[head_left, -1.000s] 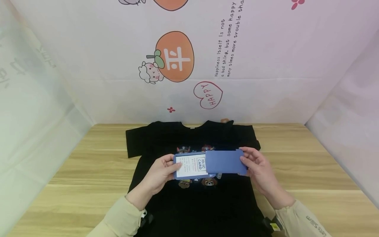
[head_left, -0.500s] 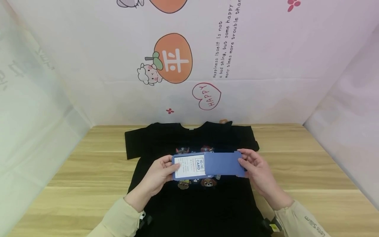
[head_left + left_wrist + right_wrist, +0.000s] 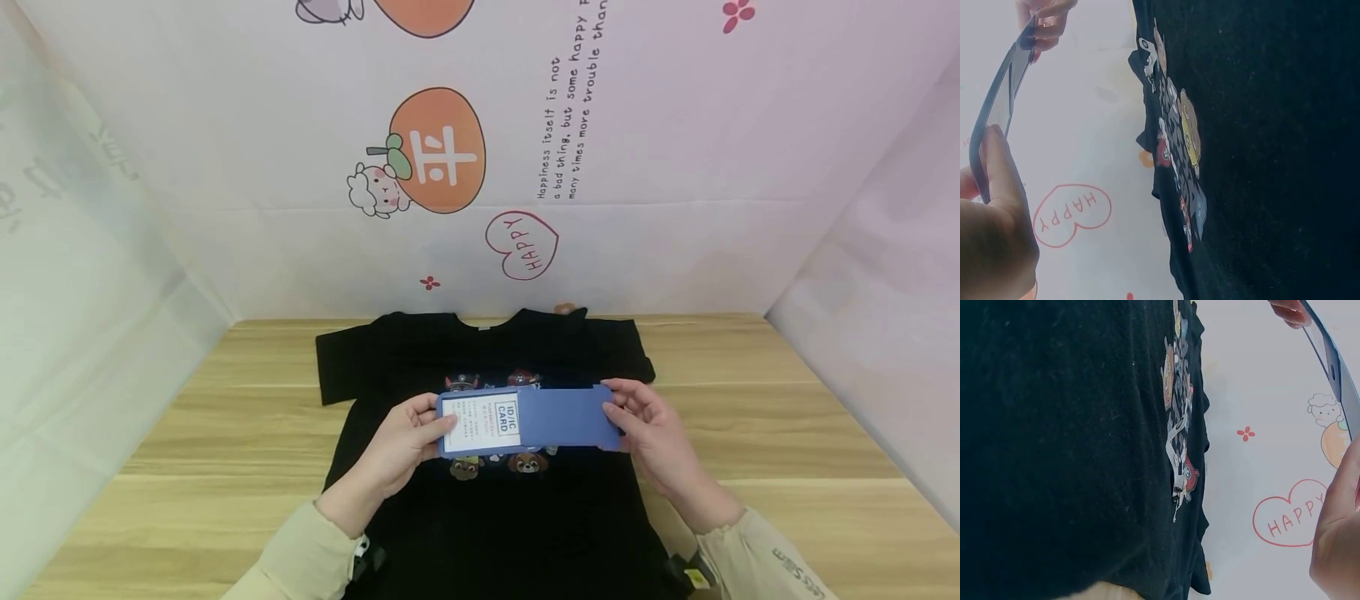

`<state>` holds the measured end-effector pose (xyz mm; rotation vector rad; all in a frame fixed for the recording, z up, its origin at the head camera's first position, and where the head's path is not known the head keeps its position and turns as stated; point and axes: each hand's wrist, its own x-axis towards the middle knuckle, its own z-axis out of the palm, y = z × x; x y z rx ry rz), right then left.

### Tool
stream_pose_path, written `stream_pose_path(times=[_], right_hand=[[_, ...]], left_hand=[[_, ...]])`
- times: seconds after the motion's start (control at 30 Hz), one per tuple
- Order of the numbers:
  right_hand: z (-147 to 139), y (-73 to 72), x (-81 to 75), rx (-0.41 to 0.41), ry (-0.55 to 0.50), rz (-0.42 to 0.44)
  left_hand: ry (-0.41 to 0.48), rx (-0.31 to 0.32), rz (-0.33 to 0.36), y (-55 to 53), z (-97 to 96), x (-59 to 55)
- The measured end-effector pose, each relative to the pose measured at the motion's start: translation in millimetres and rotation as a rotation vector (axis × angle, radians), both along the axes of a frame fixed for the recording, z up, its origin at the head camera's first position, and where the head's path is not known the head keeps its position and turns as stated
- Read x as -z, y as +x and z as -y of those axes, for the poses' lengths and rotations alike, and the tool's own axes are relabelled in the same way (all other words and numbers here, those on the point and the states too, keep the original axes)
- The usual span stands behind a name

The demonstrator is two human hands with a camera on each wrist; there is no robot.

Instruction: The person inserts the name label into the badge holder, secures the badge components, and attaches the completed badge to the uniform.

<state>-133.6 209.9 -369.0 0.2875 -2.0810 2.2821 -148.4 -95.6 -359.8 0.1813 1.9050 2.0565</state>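
A blue card holder (image 3: 567, 417) spans both hands above a black T-shirt (image 3: 491, 521). Its sliding cover is drawn out to the right, exposing a white insert card (image 3: 480, 422) printed "ID/IC CARD". My left hand (image 3: 401, 442) pinches the left end, thumb on the insert card and fingers behind. At the opposite end, my right hand (image 3: 656, 433) grips the cover between thumb and fingers. The left wrist view shows the holder (image 3: 992, 106) edge-on, with the left thumb against its face. In the right wrist view only part of the holder (image 3: 1335, 369) appears, at the upper right.
The T-shirt lies spread on a wooden table (image 3: 202, 467), its collar toward the back wall (image 3: 660, 167). Cartoon dog prints (image 3: 528, 464) show around the holder. Pale side walls (image 3: 97, 275) enclose the table on the left and right.
The cover has come down slightly into line with the holder's body, so the strip seen below it earlier is hidden. The view has shifted a little; both hands keep their grips.
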Motion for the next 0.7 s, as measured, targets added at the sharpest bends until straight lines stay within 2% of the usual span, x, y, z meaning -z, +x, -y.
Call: stream_pose_path(times=[0.43,0.7], right_hand=[[0.6,1.1,-2.1,0.050,0.095,0.035],[1.0,1.2,-1.8,0.074,0.100,0.057]], left_hand=[[0.009,0.010,0.006,0.1,-0.6,0.1],[0.002,0.019,-0.007,1.9,0.2,1.1]])
